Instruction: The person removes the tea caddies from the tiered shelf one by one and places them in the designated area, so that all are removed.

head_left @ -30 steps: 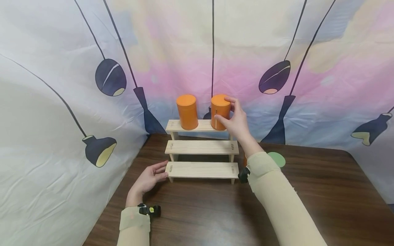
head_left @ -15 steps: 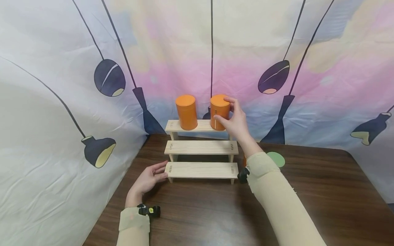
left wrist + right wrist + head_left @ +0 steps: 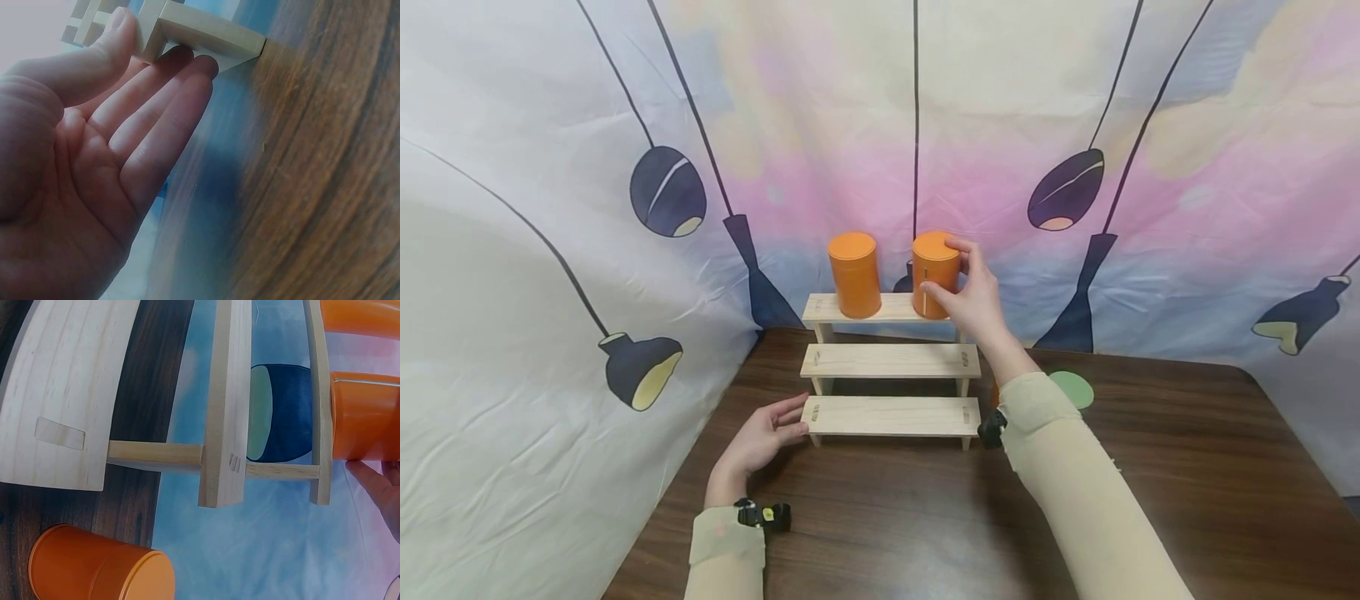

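Note:
Two orange canisters stand upright on the top step of a three-tier wooden stand (image 3: pixel 891 415). My right hand (image 3: pixel 976 298) holds the right canister (image 3: pixel 934 279) from its right side, thumb on the front and fingertips at the lid's rim. The right wrist view shows this canister (image 3: pixel 365 422) against the top board, with part of my right hand (image 3: pixel 382 494) beside it. The left canister (image 3: pixel 856 279) stands apart. My left hand (image 3: pixel 760 437) holds the left end of the bottom step, thumb at its front corner. In the left wrist view, its extended fingers (image 3: pixel 165 119) meet the stand (image 3: pixel 209 31).
A third orange canister (image 3: pixel 100 569) lies in view beside the stand's right end, mostly hidden by my right forearm in the head view. A green disc (image 3: pixel 1073 389) is behind that forearm on the dark wood table (image 3: pixel 880 508). A painted cloth (image 3: pixel 1000 108) hangs behind.

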A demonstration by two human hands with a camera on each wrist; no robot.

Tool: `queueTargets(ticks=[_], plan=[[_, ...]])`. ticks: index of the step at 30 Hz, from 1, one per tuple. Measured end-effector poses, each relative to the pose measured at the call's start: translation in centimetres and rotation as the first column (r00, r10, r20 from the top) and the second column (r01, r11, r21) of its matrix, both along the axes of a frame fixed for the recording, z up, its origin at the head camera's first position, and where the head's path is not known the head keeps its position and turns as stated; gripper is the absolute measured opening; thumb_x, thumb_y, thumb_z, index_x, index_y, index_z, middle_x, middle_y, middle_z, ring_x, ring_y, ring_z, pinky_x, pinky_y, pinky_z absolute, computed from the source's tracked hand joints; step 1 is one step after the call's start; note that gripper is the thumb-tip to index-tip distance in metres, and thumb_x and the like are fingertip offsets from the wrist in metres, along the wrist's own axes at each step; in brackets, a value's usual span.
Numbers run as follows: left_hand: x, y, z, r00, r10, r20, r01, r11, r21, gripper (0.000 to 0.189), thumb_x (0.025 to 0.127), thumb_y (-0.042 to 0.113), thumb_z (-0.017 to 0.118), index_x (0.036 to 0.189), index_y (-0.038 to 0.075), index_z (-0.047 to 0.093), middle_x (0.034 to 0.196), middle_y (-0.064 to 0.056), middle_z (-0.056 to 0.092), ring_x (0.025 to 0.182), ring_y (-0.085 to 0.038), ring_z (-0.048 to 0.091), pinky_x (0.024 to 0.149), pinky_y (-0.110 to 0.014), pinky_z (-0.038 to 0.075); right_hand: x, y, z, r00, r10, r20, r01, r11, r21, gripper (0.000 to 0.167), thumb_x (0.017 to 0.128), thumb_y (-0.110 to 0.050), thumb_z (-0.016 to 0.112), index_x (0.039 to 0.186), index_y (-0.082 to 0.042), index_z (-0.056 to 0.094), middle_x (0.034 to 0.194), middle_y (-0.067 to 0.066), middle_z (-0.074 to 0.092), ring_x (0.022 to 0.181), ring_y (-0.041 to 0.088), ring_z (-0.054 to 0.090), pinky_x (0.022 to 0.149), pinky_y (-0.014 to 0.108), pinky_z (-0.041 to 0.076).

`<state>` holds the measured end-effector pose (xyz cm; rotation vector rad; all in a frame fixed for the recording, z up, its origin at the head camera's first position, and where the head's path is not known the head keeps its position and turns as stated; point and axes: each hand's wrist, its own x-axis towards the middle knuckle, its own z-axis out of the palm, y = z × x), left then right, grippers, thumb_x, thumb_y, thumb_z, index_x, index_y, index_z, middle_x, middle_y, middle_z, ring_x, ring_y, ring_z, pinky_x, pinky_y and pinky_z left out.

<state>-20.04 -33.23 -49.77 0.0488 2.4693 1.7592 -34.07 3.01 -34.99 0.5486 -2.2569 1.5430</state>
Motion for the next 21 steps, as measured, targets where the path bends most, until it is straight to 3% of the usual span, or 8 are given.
queueTargets(ticks=[14, 21], plan=[[-0.20, -0.10, -0.05, 1.000, -0.010, 0.000, 0.010, 1.000, 0.009, 0.059, 0.104, 0.002, 0.068, 0.158, -0.005, 0.047, 0.151, -0.027, 0.057, 0.131, -0.033, 0.064, 0.096, -0.034, 0.062, 0.11, -0.06, 0.00, 1.000, -0.012, 0.016, 0.012, 1.000, 0.005, 0.074, 0.096, -0.019, 0.084, 0.157, -0.024, 0.042, 0.146, 0.015, 0.058, 0.141, 0.034, 0.055, 0.109, 0.059, 0.053], [0.03, 0.01, 0.10, 1.000, -0.007, -0.001, 0.007, 1.000, -0.008, 0.059, 0.104, 0.004, 0.069, 0.158, -0.005, 0.047, 0.150, -0.028, 0.057, 0.131, -0.033, 0.065, 0.094, -0.034, 0.063, 0.25, -0.06, -0.48, 1.000, 0.016, -0.005, -0.016, 0.997, -0.070, 0.075, 0.094, -0.014, 0.086, 0.156, -0.024, 0.045, 0.148, 0.015, 0.057, 0.141, 0.031, 0.055, 0.107, 0.054, 0.056]])
